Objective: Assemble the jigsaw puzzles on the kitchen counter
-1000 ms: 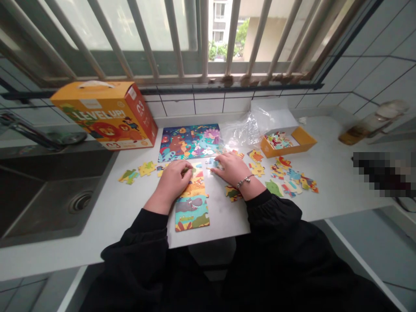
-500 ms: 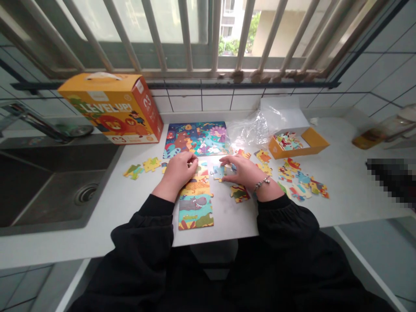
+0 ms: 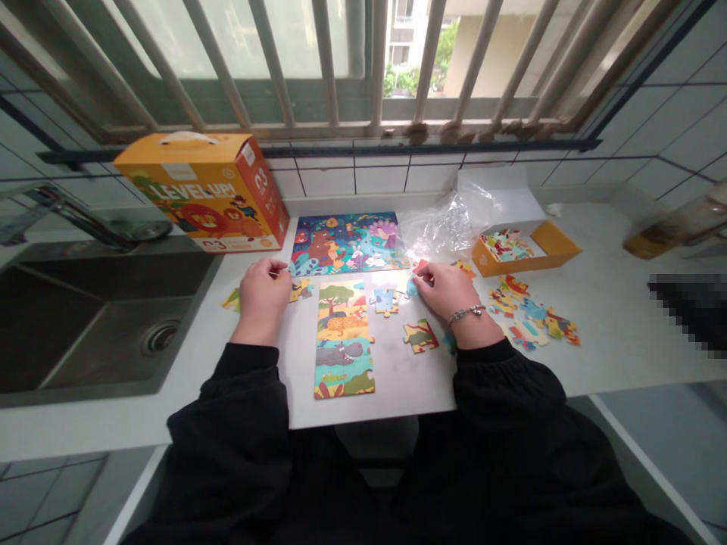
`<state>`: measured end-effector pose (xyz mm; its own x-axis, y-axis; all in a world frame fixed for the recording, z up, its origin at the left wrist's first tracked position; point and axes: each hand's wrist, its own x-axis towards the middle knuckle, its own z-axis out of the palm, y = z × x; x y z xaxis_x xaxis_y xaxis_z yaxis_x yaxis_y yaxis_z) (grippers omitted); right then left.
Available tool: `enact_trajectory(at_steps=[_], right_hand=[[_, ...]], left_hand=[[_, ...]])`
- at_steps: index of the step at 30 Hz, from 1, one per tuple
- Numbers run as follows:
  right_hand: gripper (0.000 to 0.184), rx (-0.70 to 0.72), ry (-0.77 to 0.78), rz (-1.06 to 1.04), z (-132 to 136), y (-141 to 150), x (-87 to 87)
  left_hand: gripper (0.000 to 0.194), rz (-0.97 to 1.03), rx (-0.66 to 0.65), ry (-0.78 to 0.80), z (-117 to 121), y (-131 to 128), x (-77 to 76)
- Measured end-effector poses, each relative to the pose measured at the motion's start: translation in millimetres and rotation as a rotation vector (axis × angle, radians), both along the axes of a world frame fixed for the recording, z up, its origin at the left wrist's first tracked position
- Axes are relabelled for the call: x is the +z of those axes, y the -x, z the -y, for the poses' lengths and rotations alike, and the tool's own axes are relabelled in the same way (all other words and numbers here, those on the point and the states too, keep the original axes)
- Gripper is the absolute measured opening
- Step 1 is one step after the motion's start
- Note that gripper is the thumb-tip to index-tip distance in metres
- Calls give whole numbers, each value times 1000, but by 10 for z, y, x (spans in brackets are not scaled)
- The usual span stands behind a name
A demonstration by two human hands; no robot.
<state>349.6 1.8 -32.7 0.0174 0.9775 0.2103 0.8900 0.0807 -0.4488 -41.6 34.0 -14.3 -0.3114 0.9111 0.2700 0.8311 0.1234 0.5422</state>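
A partly joined animal jigsaw (image 3: 344, 337), with a tree, a leopard and a hippo, lies on the white counter between my hands. My left hand (image 3: 264, 299) is closed in a pinch left of it, above loose pieces; what its fingertips hold, if anything, is hidden. A yellow puzzle piece (image 3: 301, 290) lies by its fingers. My right hand (image 3: 450, 294) pinches a light blue puzzle piece (image 3: 411, 287) at the right. Two loose pieces, one blue (image 3: 385, 301) and one green and red (image 3: 421, 335), lie between the jigsaw and my right hand.
Behind lies a dark blue forest picture (image 3: 349, 244). Clear plastic wrap (image 3: 446, 223) and an orange tray (image 3: 528, 261) of pieces stand at back right, with several pieces (image 3: 534, 310) in front. An orange puzzle box (image 3: 204, 197) stands beside the sink (image 3: 107, 333).
My left hand has moved left off the joined jigsaw, uncovering its top. My right hand has shifted right from the blue piece and closed its fingers on another piece.
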Motion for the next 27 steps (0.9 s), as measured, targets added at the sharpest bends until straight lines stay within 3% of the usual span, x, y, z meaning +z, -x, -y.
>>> enact_trajectory(at_steps=[5,9,14,20,25,27], right_hand=[[49,85,24,63,-14,14,-56],[47,102,76,66,-38,-1,-73],[45,43,51,19,-24,7,-67],[20,-14,29,-412,-25,83,-10],[53,8,152,-888,-44,220,-8],[53,20,202,-990,-37,275,-15]], left_hand=[[13,-1,-253,-36,81,-319,-22],[12,-32,-527,-59,193,-486,32],[10,-37,-709,-67,289,-614,63],[19,-70,-959,-35,360,-844,-62],[25,-98,-1140,28,448,-948,-109],[23,-83,-1189,51,476,-956,-91]])
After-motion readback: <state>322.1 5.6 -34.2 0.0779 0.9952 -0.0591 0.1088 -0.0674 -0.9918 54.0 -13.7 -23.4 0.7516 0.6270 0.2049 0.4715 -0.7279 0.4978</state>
